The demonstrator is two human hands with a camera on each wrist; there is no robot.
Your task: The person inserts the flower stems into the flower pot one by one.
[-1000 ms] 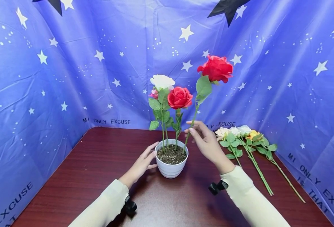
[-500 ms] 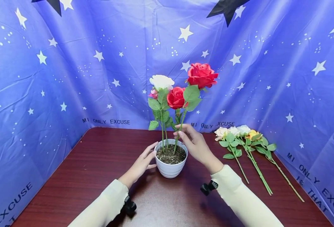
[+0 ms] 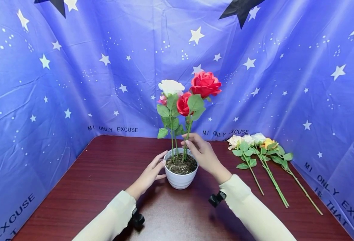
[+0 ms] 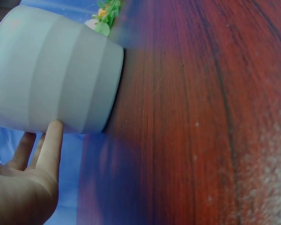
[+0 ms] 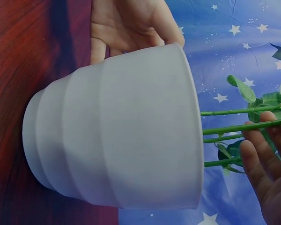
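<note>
In the head view a white ribbed flowerpot [image 3: 181, 179] full of dark soil [image 3: 180, 165] stands mid-table. My left hand [image 3: 147, 174] rests its extended fingers against the pot's left side; the left wrist view shows fingertips [image 4: 55, 133] touching the wall. With thumb and fingers my right hand [image 3: 202, 152] pinches the stem of a tall red rose [image 3: 206, 83] above the soil; its lower end is at the soil, how deep I cannot tell. Behind it stand a shorter red rose [image 3: 183, 104], a white rose [image 3: 171, 87] and a small pink bloom [image 3: 162, 99], partly hidden by leaves.
On the right of the dark red table [image 3: 116, 160] lie several cut flowers, among them a cream rose [image 3: 234, 142], a white rose [image 3: 258, 138] and an orange rose [image 3: 269, 143], stems toward the front. A blue star-patterned cloth [image 3: 146, 67] hangs behind and at both sides.
My right hand has moved left with the tall red rose, and its bloom has come lower, now partly overlapping the shorter red rose. The left hand has stayed at the pot.
</note>
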